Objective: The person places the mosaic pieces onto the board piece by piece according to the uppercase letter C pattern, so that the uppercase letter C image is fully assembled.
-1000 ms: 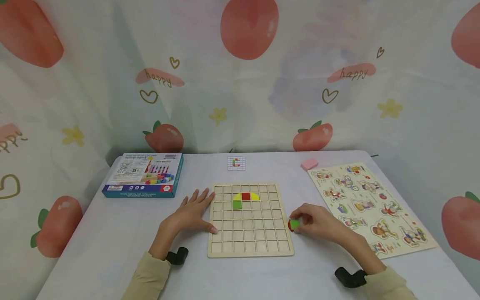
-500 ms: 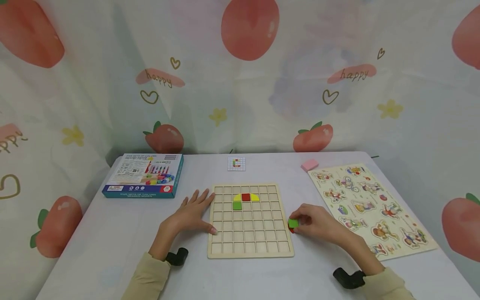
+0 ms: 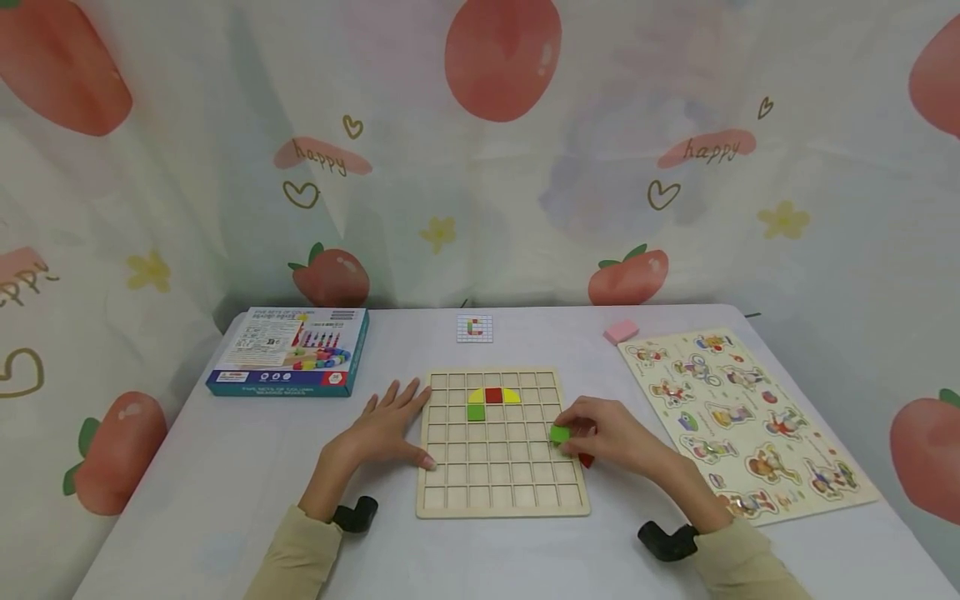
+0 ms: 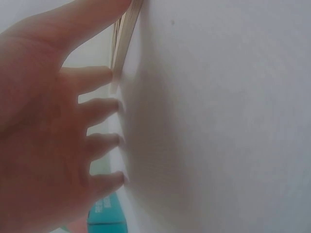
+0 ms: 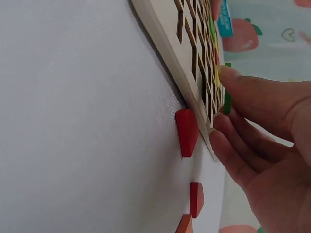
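My right hand (image 3: 611, 433) pinches a green square tile (image 3: 559, 434) between thumb and fingers over the right edge of a wooden grid board (image 3: 502, 512). In the right wrist view that green tile (image 5: 228, 88) is seen edge-on, above the board. Set in the board's upper cells are two yellow rounded tiles (image 3: 512, 396), a red square tile (image 3: 493, 396) and another green square tile (image 3: 476, 412). My left hand (image 3: 386, 433), fingers spread, rests at the board's left edge with the thumb on its rim. A red piece (image 5: 187, 132) lies against the right edge.
Another red piece (image 5: 196, 200) and an orange piece (image 5: 185, 224) lie beyond, on the white table. A small pattern card (image 3: 475, 328) is behind the board. A boxed set (image 3: 288, 350) sits back left; a pink block (image 3: 621, 332) and an animal puzzle board (image 3: 817, 503) occupy the right.
My right hand has lifted the green tile from beside the board and carried it left, over the board's edge. The red piece stays behind on the table. My left hand is still.
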### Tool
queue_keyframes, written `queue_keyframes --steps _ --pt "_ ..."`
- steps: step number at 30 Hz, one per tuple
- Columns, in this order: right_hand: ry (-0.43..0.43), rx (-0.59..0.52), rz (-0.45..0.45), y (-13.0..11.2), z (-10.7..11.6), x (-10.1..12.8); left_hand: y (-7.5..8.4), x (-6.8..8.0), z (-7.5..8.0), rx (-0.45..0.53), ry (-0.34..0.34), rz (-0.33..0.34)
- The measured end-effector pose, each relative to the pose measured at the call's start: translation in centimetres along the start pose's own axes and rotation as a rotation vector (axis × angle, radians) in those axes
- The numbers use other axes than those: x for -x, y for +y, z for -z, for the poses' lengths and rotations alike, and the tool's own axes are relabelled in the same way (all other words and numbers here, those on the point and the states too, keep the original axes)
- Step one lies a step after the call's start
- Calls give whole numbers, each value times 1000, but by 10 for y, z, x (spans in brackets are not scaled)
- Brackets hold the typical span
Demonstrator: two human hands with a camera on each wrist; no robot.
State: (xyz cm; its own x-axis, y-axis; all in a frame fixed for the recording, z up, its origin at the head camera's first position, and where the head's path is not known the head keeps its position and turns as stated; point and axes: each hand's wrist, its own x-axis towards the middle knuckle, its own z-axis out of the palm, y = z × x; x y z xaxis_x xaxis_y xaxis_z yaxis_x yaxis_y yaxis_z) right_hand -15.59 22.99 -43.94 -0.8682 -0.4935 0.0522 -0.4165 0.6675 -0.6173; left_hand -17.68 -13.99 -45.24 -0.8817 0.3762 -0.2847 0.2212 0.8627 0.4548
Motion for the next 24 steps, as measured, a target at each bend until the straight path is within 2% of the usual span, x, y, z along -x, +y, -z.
queue_keyframes --steps 11,16,24 --pt "11 6 91 -13 -13 -26 2 0 1 -1 8 0" --pt "-1 -4 88 -22 -20 -35 3 1 1 -3 12 -1" --pt "-12 9 134 -31 -32 -47 3 2 1 -2 9 3"
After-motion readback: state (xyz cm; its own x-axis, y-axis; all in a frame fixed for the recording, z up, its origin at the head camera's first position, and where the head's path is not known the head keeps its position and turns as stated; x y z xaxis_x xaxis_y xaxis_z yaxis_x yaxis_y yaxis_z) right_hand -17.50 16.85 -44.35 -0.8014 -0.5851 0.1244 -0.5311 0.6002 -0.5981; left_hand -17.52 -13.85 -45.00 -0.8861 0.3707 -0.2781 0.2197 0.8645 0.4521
